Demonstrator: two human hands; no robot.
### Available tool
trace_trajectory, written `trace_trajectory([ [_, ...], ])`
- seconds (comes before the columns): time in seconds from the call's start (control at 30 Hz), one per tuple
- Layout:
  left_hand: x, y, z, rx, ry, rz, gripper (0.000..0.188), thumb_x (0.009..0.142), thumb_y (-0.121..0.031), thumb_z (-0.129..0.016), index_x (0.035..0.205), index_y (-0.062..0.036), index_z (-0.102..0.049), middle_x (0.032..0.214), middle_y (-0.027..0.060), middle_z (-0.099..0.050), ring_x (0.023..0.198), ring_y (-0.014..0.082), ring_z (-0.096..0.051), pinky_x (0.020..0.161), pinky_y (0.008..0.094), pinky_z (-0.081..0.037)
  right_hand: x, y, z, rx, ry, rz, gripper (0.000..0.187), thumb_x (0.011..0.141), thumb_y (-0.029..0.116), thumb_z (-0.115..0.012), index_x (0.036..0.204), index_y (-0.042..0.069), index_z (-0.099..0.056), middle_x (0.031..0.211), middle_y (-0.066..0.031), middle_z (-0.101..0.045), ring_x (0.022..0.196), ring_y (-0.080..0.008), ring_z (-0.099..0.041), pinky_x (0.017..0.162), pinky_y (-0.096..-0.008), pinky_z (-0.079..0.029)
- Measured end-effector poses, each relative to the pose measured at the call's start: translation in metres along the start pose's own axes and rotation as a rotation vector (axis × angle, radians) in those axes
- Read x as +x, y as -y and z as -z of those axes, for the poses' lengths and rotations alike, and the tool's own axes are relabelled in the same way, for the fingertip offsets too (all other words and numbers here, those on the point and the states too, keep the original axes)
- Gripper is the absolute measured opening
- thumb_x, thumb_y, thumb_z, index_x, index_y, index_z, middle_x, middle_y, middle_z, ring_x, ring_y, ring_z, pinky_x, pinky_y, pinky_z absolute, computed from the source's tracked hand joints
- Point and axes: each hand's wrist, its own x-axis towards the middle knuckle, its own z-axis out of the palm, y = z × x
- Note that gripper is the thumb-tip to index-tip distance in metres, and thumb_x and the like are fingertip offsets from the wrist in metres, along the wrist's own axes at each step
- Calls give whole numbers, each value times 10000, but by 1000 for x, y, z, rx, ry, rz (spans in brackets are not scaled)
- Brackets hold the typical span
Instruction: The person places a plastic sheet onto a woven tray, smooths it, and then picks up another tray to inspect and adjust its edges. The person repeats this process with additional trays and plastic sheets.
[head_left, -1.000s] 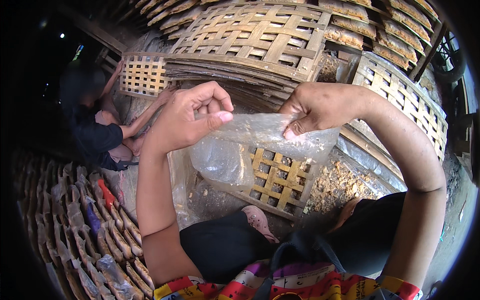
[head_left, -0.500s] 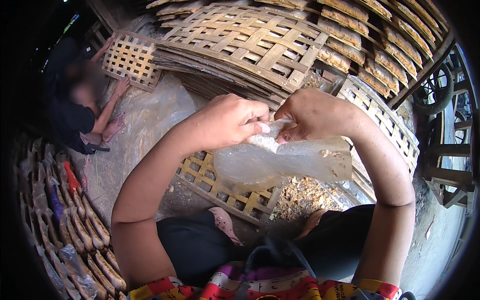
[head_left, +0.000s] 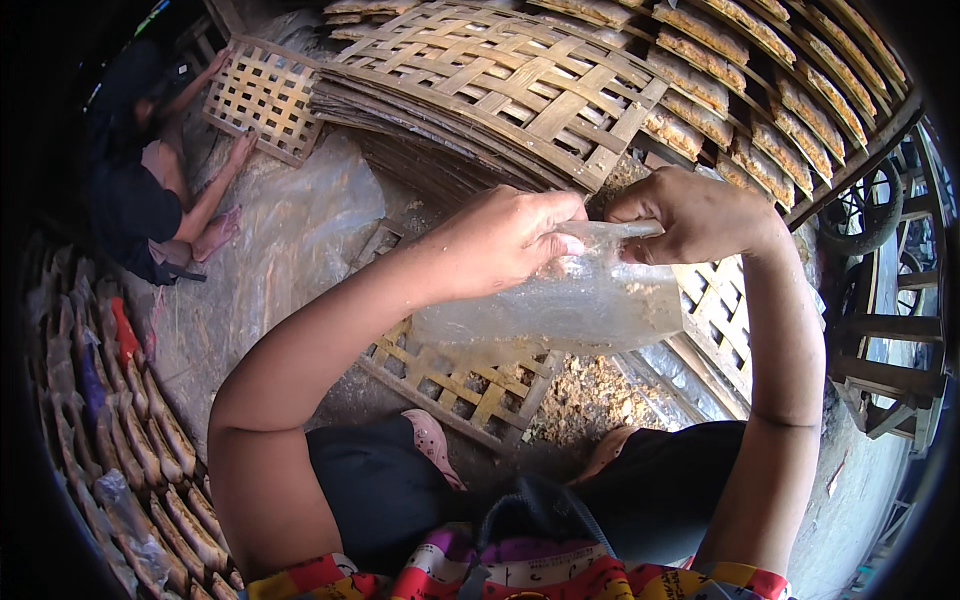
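Note:
A cloudy clear plastic sheet (head_left: pixel 560 312), possibly a flattened bag, hangs between my two hands. My left hand (head_left: pixel 505 240) pinches its upper edge with thumb and fingers. On the other side, my right hand (head_left: pixel 700 218) grips the same edge, its fingers curled and thumb underneath. The edge between them looks rolled or folded. Below the plastic, a woven bamboo tray (head_left: pixel 480 400) lies on the floor, partly covered by it. Yellowish crumbs (head_left: pixel 600 398) are scattered beside that tray, between my feet and the sheet.
A stack of woven bamboo trays (head_left: pixel 500 70) stands ahead. Racks of crumb-coated slabs (head_left: pixel 700 80) rise at far right, near a wheel (head_left: pixel 870 205). Rows of wrapped slabs (head_left: pixel 150 440) stand at left. Another person (head_left: pixel 150 190) holds a woven tray (head_left: pixel 265 100).
My hands have moved slightly apart, drawing the plastic's upper edge out between them. The whitish clump seen at my left fingertips no longer shows. The view has shifted a little.

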Motion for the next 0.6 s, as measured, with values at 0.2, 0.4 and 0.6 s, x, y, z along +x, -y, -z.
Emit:
trace_trajectory([
  [0.2, 2, 5, -2, -255, -73, 39, 185, 980, -174, -595, 1009, 7, -574, 865, 75, -682, 767, 116, -673, 664, 291, -524, -4, 7, 3, 199, -66, -63, 526, 787, 368, -782, 1123, -4, -625, 847, -134, -704, 734, -234, -675, 677, -347, -520],
  [0.4, 1, 7, -1, -308, -177, -22, 163, 975, -149, -599, 985, 12, -571, 817, 61, -649, 740, 117, -678, 623, 269, -530, 12, 14, -11, 169, -177, -69, 428, 803, 290, -786, 1124, 48, -636, 817, -136, -713, 752, -208, -669, 739, -394, -516],
  [0.6, 0, 4, 2, -295, -258, -83, 152, 973, -141, -598, 967, 10, -577, 758, 57, -638, 718, 117, -678, 609, 278, -528, -24, 10, -13, 568, -211, -91, 522, 847, 346, -755, 1187, -17, -594, 931, -148, -710, 879, -201, -673, 812, -346, -519],
])
